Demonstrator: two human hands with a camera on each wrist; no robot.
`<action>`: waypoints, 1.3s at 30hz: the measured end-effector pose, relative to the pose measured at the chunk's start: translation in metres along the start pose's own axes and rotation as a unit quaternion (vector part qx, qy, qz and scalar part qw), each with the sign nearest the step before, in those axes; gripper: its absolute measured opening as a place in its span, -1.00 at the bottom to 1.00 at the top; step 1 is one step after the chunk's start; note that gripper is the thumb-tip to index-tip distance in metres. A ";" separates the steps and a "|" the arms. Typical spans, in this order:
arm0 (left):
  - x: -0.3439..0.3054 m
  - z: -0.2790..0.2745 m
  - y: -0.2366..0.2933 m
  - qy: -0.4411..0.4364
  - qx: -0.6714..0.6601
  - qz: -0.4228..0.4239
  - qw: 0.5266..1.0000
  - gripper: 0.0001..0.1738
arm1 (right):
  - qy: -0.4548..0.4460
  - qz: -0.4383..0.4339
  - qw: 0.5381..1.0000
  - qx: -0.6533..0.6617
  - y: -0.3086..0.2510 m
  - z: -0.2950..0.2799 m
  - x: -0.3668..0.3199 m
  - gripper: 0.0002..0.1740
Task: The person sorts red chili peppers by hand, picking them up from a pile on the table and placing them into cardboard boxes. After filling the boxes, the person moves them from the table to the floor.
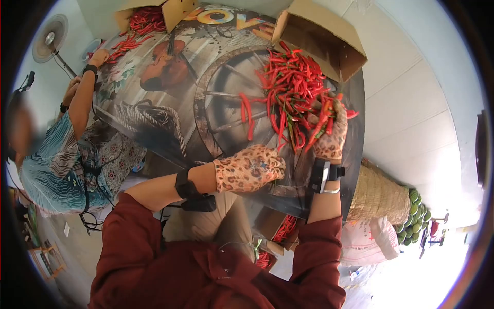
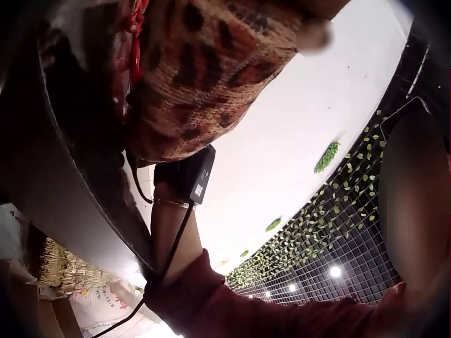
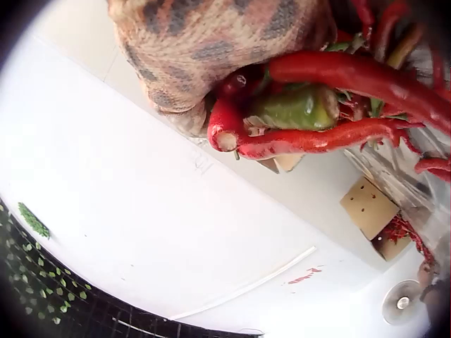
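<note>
We note the bench (image 1: 226,103) edge just right of the right hand (image 1: 333,135); an open box (image 1: 321,20) bounds the chilli pile (image 1: 296,77) at far right, with room for moving on the left. The right hand grips red chillies (image 1: 322,121) at the pile's near right side. The left hand (image 1: 249,168) sits near left of the pile; whether it holds anything, we cannot tell. The gripped chillies slant near-left; two loose chillies (image 1: 250,122) run roughly near to far.

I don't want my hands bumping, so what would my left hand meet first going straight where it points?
Probably your right hand, around its glove cuff or the black wrist device, judging by the head view; whether they're level is unclear.
</note>
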State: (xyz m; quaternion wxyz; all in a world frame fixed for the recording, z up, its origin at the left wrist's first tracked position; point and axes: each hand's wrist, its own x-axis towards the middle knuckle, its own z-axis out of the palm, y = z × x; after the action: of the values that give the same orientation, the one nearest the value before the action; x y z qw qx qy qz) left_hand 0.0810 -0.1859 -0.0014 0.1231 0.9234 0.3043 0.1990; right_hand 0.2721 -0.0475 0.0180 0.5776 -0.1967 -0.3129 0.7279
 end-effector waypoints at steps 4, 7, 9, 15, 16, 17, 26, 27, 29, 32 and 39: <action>-0.012 0.008 0.000 0.003 0.008 -0.046 0.999 -0.65 | 0.027 -0.019 0.998 0.060 -0.019 -0.026 0.010 -0.68; -0.018 -0.014 -0.008 0.119 0.075 -0.096 0.985 -0.63 | 0.052 -0.007 0.997 0.047 -0.029 -0.030 0.004 -0.68; -0.018 -0.032 -0.017 0.176 0.108 -0.121 0.971 -0.62 | 0.058 0.004 0.997 0.051 -0.028 -0.035 0.005 -0.67; -0.017 -0.053 -0.076 0.129 0.059 -0.210 0.967 -0.48 | 0.029 -0.006 0.998 0.061 -0.017 -0.067 0.019 -0.67; -0.019 -0.052 -0.082 0.098 0.103 -0.171 0.975 -0.46 | 0.033 -0.009 0.997 0.065 -0.016 -0.067 0.019 -0.68; -0.020 -0.050 -0.088 0.066 0.146 -0.131 0.978 -0.44 | 0.038 -0.012 0.997 0.068 -0.015 -0.068 0.019 -0.68; -0.021 -0.070 -0.082 -0.062 0.062 -0.294 0.952 -0.52 | 0.046 0.003 0.999 0.016 -0.016 -0.072 0.020 -0.67; -0.020 -0.071 -0.081 -0.101 0.045 -0.352 0.929 -0.52 | 0.046 0.002 0.999 0.016 -0.016 -0.073 0.021 -0.67; -0.033 -0.058 -0.088 -0.063 0.054 -0.331 0.940 -0.48 | 0.057 0.016 0.998 0.027 -0.016 -0.075 0.022 -0.66; -0.037 -0.054 -0.083 -0.020 0.031 -0.341 0.939 -0.42 | 0.046 0.035 0.998 0.033 -0.016 -0.075 0.022 -0.66; -0.030 -0.040 -0.120 0.100 -0.329 -0.424 0.838 -0.50 | 0.039 0.037 0.998 0.035 -0.016 -0.076 0.025 -0.67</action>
State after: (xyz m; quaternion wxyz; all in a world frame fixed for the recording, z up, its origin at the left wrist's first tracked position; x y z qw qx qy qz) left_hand -0.0203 -0.1058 -0.0165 0.4604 0.5848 0.5932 0.3069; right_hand 0.3266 -0.0037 -0.0247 0.5684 -0.2160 -0.2569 0.7512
